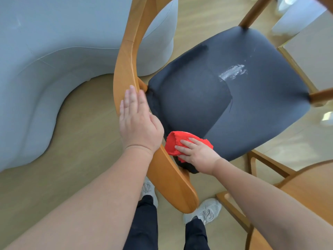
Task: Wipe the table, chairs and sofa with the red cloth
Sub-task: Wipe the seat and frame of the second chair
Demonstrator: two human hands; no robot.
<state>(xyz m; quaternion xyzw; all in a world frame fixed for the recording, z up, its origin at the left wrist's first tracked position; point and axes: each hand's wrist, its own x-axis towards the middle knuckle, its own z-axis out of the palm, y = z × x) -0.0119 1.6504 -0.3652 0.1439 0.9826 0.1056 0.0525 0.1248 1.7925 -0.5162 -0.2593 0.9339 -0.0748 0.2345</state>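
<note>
a red cloth (pixel 177 141) is seen bunched on the near corner of a dark chair seat (pixel 243 109), close beside the curved wooden backrest (pixel 128 56). the cloth is covered at its near right part by the right hand (pixel 197 154), which is laid on top of it with the fingers (pixel 186 142) stretched out and slightly spread, pressing down rather than curling round it. part of the cloth is left showing beyond the fingertips, toward the backrest.

the left hand (pixel 138 121) is laid flat on the top rail of the backrest, just left of the cloth and not touching it. its fingers are held straight and together, pointing along the rail, and nothing is gripped.

a whitish smear (pixel 232 72) is seen toward the far right edge of the seat, well apart from the cloth and both hands.

a pale grey sofa (pixel 41 65) is seen to the left of the chair, on a light wooden floor (pixel 86 134). part of a second wooden chair (pixel 306 192) is seen at the lower right. two light grey shoes (pixel 207 210) and dark trouser legs are seen below the backrest.
</note>
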